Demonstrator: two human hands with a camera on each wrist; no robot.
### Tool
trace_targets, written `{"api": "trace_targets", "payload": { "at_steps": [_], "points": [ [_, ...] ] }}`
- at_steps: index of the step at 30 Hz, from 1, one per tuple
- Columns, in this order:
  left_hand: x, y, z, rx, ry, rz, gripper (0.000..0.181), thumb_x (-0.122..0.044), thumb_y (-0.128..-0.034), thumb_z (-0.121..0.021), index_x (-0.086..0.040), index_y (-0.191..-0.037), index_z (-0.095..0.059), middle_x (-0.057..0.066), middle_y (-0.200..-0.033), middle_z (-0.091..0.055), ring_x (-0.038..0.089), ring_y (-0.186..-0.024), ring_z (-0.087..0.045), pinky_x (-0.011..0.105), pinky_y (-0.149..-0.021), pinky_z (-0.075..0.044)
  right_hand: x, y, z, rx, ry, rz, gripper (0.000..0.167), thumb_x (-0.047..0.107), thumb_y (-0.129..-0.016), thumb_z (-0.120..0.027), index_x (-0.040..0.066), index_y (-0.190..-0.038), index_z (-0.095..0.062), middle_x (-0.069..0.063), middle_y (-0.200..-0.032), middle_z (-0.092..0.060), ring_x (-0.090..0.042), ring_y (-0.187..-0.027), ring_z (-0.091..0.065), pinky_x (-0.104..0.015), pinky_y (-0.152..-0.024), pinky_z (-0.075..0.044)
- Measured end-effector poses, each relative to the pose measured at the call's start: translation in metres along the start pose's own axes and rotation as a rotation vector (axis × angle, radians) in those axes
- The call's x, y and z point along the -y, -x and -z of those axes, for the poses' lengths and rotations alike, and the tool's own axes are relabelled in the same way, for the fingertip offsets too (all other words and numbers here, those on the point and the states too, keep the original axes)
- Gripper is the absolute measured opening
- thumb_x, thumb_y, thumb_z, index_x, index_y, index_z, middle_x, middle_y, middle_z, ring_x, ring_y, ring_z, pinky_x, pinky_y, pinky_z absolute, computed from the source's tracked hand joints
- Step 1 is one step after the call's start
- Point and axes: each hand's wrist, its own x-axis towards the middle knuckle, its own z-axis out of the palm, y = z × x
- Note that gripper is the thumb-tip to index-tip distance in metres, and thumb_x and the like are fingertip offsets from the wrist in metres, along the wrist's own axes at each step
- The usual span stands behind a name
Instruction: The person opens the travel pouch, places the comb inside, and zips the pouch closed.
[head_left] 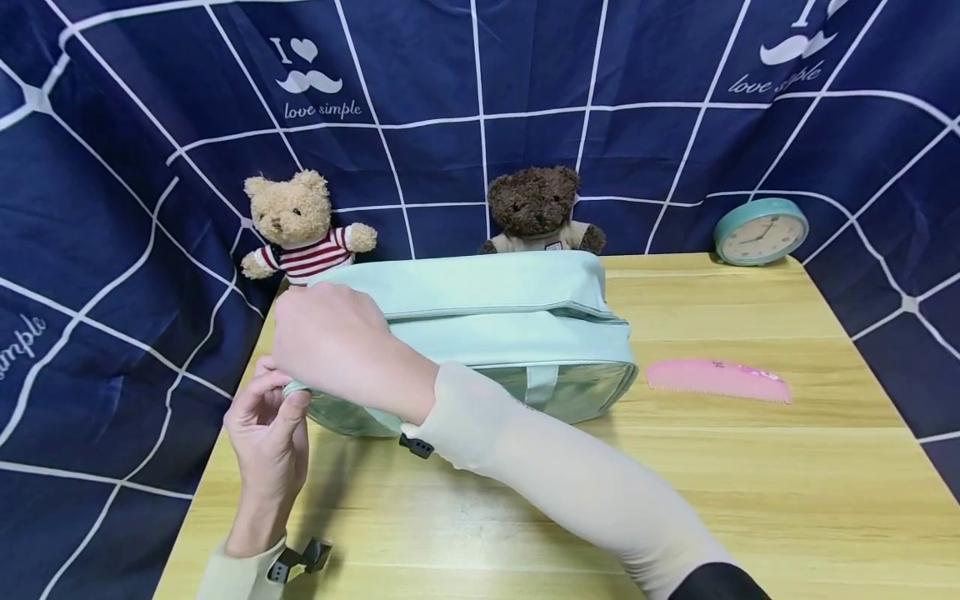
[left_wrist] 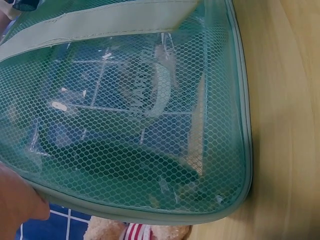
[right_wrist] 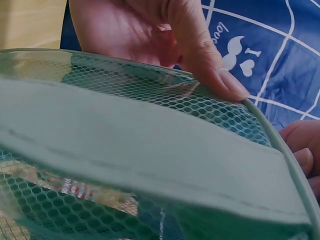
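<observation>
A mint-green toiletry bag [head_left: 480,283] with see-through mesh sides stands on the table, a seam running along its top. At its left end, my left hand [head_left: 270,425] pinches the front rim between thumb and fingers. The thumb lies on the piping in the right wrist view, where the left hand [right_wrist: 150,35] shows above the mesh. My right hand [head_left: 326,325] reaches across the bag front and grips near the upper left corner with curled fingers. What exactly those fingers hold is hidden in the head view. The mesh side [left_wrist: 125,125] fills the left wrist view.
Behind the bag sit a light teddy bear [head_left: 296,221] in a striped top and a dark brown bear [head_left: 534,204]. A pink comb [head_left: 716,381] lies to the right. A teal clock [head_left: 761,232] stands at the back right corner, before a blue curtain [head_left: 540,75].
</observation>
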Motion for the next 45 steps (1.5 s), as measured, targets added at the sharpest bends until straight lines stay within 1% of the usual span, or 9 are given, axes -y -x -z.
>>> {"api": "trace_targets", "payload": {
  "at_steps": [7,12,16,20,26,32,36,42,45],
  "points": [
    [0.0,0.002,0.001,-0.007,0.006,0.006,0.02,0.03,-0.0871,-0.068,0.025,-0.106,-0.062,0.019,-0.105,-0.06,0.027,-0.1,-0.057,0.031,-0.086,-0.055,-0.001,-0.004,-0.008,-0.012,0.03,0.042,0.032,0.045,-0.107,-0.069,0.031,-0.079,-0.069,0.013,-0.077,-0.062,-0.005,-0.07,-0.058,-0.031,-0.05,-0.051],
    [-0.002,0.005,0.0,-0.015,0.027,-0.012,0.014,0.023,-0.093,-0.069,0.026,-0.106,-0.063,0.02,-0.107,-0.061,0.028,-0.103,-0.057,0.032,-0.09,-0.054,-0.007,0.012,-0.008,-0.152,-0.012,0.121,0.037,0.038,-0.111,-0.061,0.028,-0.075,-0.064,0.012,-0.072,-0.059,-0.006,-0.066,-0.056,-0.027,-0.048,-0.047],
    [-0.006,-0.002,-0.001,-0.007,0.028,-0.035,0.015,0.015,-0.1015,-0.063,0.03,-0.103,-0.06,0.022,-0.105,-0.061,0.029,-0.105,-0.055,0.033,-0.094,-0.052,-0.021,0.037,-0.002,-0.294,-0.159,0.229,0.037,0.031,-0.114,-0.054,0.027,-0.078,-0.062,0.013,-0.066,-0.055,-0.005,-0.065,-0.054,-0.026,-0.054,-0.044],
    [-0.012,-0.019,-0.002,0.023,-0.021,-0.042,0.016,0.018,-0.1005,-0.06,0.031,-0.093,-0.054,0.026,-0.099,-0.061,0.035,-0.099,-0.057,0.038,-0.095,-0.052,-0.043,0.065,0.01,-0.341,-0.365,0.297,0.034,0.025,-0.113,-0.055,0.024,-0.08,-0.06,0.01,-0.061,-0.049,-0.006,-0.057,-0.046,-0.027,-0.053,-0.039],
    [-0.018,-0.04,-0.005,0.054,-0.089,-0.032,0.014,0.02,-0.0967,-0.063,0.028,-0.092,-0.053,0.027,-0.093,-0.059,0.037,-0.091,-0.055,0.036,-0.082,-0.055,-0.082,0.094,0.023,-0.367,-0.587,0.259,0.038,0.027,-0.113,-0.056,0.021,-0.076,-0.053,0.008,-0.061,-0.046,-0.008,-0.054,-0.039,-0.031,-0.053,-0.038],
    [-0.02,-0.05,-0.007,0.061,-0.185,-0.035,0.01,0.022,-0.0943,-0.062,0.028,-0.094,-0.054,0.024,-0.098,-0.063,0.036,-0.097,-0.057,0.035,-0.087,-0.054,-0.114,0.109,0.028,-0.42,-0.679,0.227,0.036,0.028,-0.111,-0.059,0.021,-0.076,-0.054,0.007,-0.064,-0.047,-0.01,-0.055,-0.04,-0.034,-0.055,-0.038],
    [-0.024,-0.055,-0.008,0.126,-0.31,0.035,0.014,0.021,-0.0943,-0.062,0.027,-0.106,-0.059,0.022,-0.113,-0.065,0.032,-0.108,-0.059,0.033,-0.096,-0.05,-0.134,0.12,0.025,-0.48,-0.721,0.25,0.031,0.022,-0.111,-0.06,0.018,-0.08,-0.061,0.007,-0.065,-0.05,-0.013,-0.054,-0.042,-0.033,-0.051,-0.036],
    [-0.032,-0.068,-0.007,0.313,-0.508,0.217,0.042,0.021,-0.0946,-0.057,0.016,-0.136,-0.06,0.022,-0.144,-0.05,0.031,-0.137,-0.046,0.034,-0.109,-0.042,-0.176,0.145,0.02,-0.562,-0.852,0.245,0.026,0.009,-0.111,-0.06,0.005,-0.087,-0.069,0.001,-0.062,-0.053,-0.018,-0.051,-0.045,-0.029,-0.053,-0.049],
    [-0.035,-0.072,-0.009,0.319,-0.543,0.269,0.038,0.021,-0.0948,-0.059,0.017,-0.133,-0.061,0.022,-0.144,-0.048,0.032,-0.137,-0.043,0.032,-0.104,-0.044,-0.198,0.16,0.019,-0.598,-0.937,0.211,0.024,0.004,-0.111,-0.06,0.0,-0.089,-0.069,-0.005,-0.061,-0.052,-0.019,-0.051,-0.046,-0.028,-0.051,-0.046]
  ]
}}
